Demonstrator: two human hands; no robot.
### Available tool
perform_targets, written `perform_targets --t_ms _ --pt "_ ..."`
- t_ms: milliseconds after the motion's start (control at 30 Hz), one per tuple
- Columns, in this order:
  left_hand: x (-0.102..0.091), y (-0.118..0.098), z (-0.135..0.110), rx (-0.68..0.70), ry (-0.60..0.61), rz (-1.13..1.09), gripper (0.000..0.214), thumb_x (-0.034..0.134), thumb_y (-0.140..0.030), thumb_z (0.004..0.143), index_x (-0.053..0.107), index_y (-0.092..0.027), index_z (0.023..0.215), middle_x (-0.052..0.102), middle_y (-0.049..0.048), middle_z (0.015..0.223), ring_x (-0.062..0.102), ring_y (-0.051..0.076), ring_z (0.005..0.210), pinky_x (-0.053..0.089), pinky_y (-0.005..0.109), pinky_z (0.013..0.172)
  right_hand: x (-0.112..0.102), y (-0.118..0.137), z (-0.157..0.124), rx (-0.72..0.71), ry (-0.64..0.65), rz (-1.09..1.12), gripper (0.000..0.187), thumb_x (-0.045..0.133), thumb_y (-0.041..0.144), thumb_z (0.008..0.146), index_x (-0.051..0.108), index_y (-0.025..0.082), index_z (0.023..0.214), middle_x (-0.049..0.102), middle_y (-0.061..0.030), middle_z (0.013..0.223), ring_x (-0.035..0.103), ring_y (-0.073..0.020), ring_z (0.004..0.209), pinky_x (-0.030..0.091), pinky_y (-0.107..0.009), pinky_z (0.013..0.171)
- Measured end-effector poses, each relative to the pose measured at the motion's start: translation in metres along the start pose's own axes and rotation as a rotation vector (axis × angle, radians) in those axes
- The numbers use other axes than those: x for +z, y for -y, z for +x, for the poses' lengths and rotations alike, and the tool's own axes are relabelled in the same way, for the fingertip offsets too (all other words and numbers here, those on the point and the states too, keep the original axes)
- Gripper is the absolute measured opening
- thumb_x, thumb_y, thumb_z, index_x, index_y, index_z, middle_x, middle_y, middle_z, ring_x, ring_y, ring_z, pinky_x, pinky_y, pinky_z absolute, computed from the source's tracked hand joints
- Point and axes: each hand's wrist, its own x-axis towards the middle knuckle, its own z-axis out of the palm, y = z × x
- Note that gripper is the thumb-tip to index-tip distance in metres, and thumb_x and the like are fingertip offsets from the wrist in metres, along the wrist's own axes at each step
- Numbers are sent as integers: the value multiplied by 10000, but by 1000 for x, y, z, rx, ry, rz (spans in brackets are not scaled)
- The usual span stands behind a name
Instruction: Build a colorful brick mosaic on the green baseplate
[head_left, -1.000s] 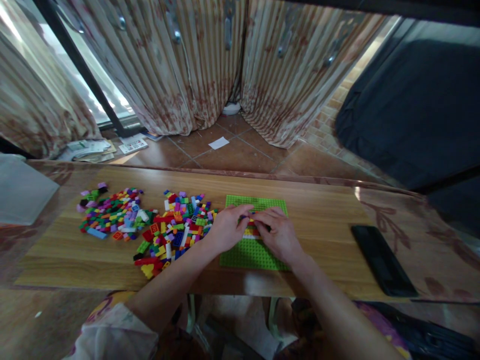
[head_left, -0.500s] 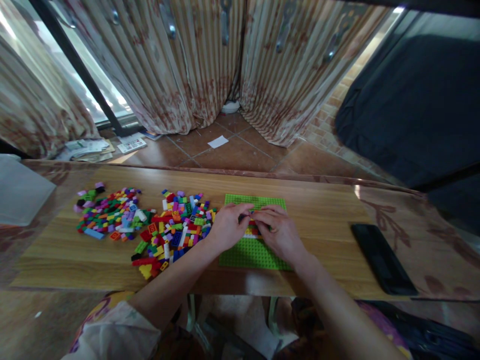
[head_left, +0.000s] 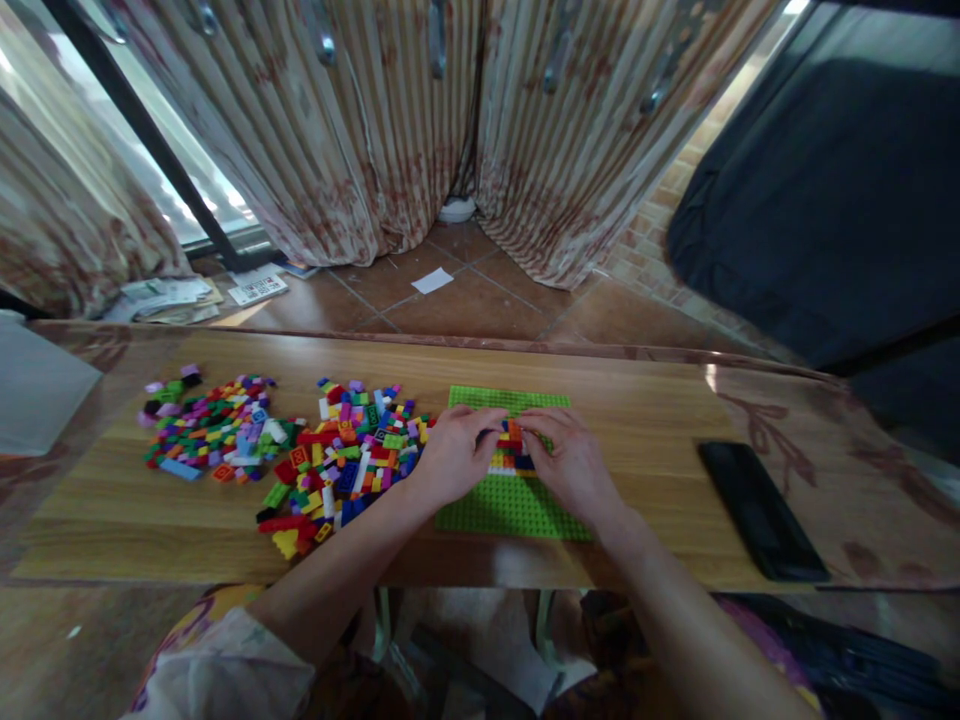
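Left hand (head_left: 456,452) and right hand (head_left: 574,465) meet over a small block of coloured bricks (head_left: 513,443) on a green studded baseplate (head_left: 514,510).

The block, with red, orange, yellow, white and dark pieces showing, sits around the middle of the baseplate, between the two sets of fingertips. The left hand is partly curled, thumb and fingers drawn near each other at the block's left side; the right bends in from the opposite side, its thumb and forefinger close together. Whether either pinches a loose piece cannot be told. Two heaps of mixed bricks, a nearer heap (head_left: 358,455) and a farther heap (head_left: 214,428), spread leftward across the wooden tabletop (head_left: 652,470); a black phone-like slab (head_left: 761,510) lies well apart at right.
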Motion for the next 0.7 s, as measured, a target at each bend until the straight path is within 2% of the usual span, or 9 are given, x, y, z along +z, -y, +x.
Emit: perform_targets --t_ms 133,267,533,700 --pt "0 0 0 4 3 7 299 533 -160 853 667 -229 1111 739 5 948 629 190 898 493 363 887 0 3 -1 25 8 40 196 535 162 870 715 208 933 704 -66 975 594 -209 943 487 -389 876" --pt "-1 -1 0 9 16 0 314 521 -153 858 658 -237 1127 738 -2 955 630 188 918 481 368 916 0 3 -2 -22 55 36 230 521 142 871 726 221 937 694 -65 1024 582 -206 977 479 -385 892" --pt "-1 0 -2 9 37 12 345 485 -144 869 631 -231 1170 729 7 989 621 193 943 487 367 914 1 1 -2 -100 111 -85 282 490 102 863 733 220 944 672 -76 1073 559 -219 997 469 -407 907" --pt "1 -2 -9 76 62 143 400 439 -144 891 550 -180 1274 713 54 1028 602 207 957 472 386 924 -3 6 -3 -121 185 -229 301 476 95 874 727 224 978 655 -88 1137 536 -237 1046 461 -403 896"
